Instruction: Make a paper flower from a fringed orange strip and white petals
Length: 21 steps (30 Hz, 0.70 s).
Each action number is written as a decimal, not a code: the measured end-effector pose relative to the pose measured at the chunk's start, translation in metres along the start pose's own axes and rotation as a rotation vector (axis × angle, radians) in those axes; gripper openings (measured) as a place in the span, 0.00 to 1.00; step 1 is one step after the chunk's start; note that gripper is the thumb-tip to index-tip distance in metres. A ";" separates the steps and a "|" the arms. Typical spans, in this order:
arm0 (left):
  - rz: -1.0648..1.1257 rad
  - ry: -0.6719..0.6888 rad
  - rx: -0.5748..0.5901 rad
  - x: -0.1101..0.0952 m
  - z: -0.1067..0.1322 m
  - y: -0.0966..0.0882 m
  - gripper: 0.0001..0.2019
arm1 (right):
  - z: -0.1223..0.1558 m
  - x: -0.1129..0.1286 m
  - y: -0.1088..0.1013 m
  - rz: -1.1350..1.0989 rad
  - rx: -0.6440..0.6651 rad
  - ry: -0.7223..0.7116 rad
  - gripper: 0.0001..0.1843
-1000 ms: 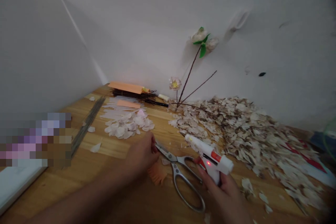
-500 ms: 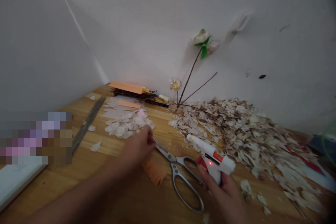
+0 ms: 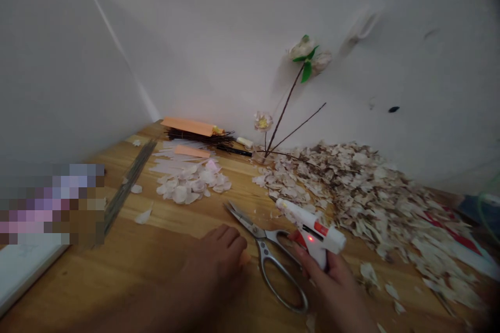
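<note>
My right hand (image 3: 324,276) is wrapped around the handle of a white hot glue gun (image 3: 308,223), its red light lit and its nozzle pointing up and left. My left hand (image 3: 222,250) is curled, knuckles up, over a piece of orange fringed paper (image 3: 245,258). Only a small edge of that paper shows past the fingers; the fingertips are hidden. Between the two hands lie metal scissors (image 3: 258,231) on the wooden table, blades toward the upper left.
A pile of pale petals (image 3: 191,182) lies ahead, beside glue sticks (image 3: 167,164). Dried petals (image 3: 367,192) heap at right. Flower stems (image 3: 287,96) lean by the wall. Thin wires (image 3: 130,182), dark stems (image 3: 195,136) and orange paper (image 3: 187,125) lie behind. A white box (image 3: 31,265) sits left.
My left hand has come down and toward me from near the scissor tips, now covering most of the orange fringed paper. My right hand still holds the glue gun almost in place.
</note>
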<state>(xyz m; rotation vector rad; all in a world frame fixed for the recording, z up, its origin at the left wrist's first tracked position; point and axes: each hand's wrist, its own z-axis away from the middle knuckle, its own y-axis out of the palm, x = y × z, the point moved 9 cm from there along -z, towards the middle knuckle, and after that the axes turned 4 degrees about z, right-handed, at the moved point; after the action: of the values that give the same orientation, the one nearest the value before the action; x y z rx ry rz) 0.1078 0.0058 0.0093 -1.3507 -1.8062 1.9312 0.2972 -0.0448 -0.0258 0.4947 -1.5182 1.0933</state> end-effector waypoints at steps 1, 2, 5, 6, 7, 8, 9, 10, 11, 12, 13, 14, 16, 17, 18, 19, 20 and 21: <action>-0.013 0.010 0.028 -0.003 -0.001 0.007 0.06 | 0.000 0.001 0.000 0.001 -0.004 -0.009 0.23; -0.021 0.016 0.045 -0.004 -0.001 0.011 0.05 | 0.000 0.002 0.000 0.004 -0.006 -0.017 0.22; 0.022 0.020 0.057 0.002 -0.002 0.012 0.03 | 0.002 0.003 0.001 0.010 0.014 -0.013 0.22; 0.049 0.018 0.051 0.005 -0.002 0.009 0.03 | 0.003 0.004 0.002 -0.002 0.019 -0.004 0.22; 0.077 0.016 0.048 0.008 -0.001 0.007 0.04 | 0.005 0.004 0.003 -0.022 0.024 0.007 0.22; 0.101 0.011 0.043 0.010 -0.001 0.004 0.04 | 0.006 0.004 0.004 -0.049 0.031 0.020 0.22; 0.118 0.005 0.034 0.013 0.000 0.002 0.04 | 0.008 0.003 0.005 -0.075 0.039 0.032 0.23; 0.130 0.000 0.024 0.015 0.000 -0.001 0.04 | 0.009 0.003 0.006 -0.098 0.044 0.042 0.22; 0.139 -0.004 0.017 0.018 0.001 -0.003 0.05 | 0.010 0.003 0.007 -0.114 0.051 0.045 0.22; 0.147 -0.006 0.020 0.020 0.001 -0.003 0.06 | 0.011 0.003 0.008 -0.123 0.060 0.043 0.22; 0.155 -0.003 0.029 0.022 0.002 -0.003 0.06 | 0.011 0.003 0.008 -0.122 0.067 0.041 0.22; 0.162 0.004 0.044 0.023 0.003 -0.003 0.07 | 0.012 0.003 0.008 -0.113 0.068 0.038 0.21; 0.178 0.038 0.068 0.022 0.006 -0.002 0.07 | 0.012 0.003 0.007 -0.088 0.068 0.036 0.20; 0.184 0.064 0.065 0.021 0.007 -0.003 0.06 | 0.012 0.004 0.007 -0.078 0.068 0.038 0.20; 0.188 0.093 0.053 0.019 0.007 -0.004 0.05 | 0.013 0.005 0.007 -0.074 0.067 0.043 0.19; 0.191 0.118 0.031 0.017 0.008 -0.006 0.06 | 0.014 0.007 0.007 -0.078 0.064 0.046 0.19; 0.190 0.135 0.003 0.016 0.007 -0.007 0.07 | 0.015 0.010 0.008 -0.084 0.058 0.045 0.19; 0.185 0.146 -0.025 0.014 0.006 -0.008 0.09 | 0.017 0.013 0.007 -0.092 0.045 0.044 0.19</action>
<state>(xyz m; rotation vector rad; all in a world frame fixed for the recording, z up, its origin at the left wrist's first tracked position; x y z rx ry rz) 0.0920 0.0127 0.0082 -1.6738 -1.6964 1.8441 0.2788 -0.0520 -0.0149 0.5627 -1.4214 1.0622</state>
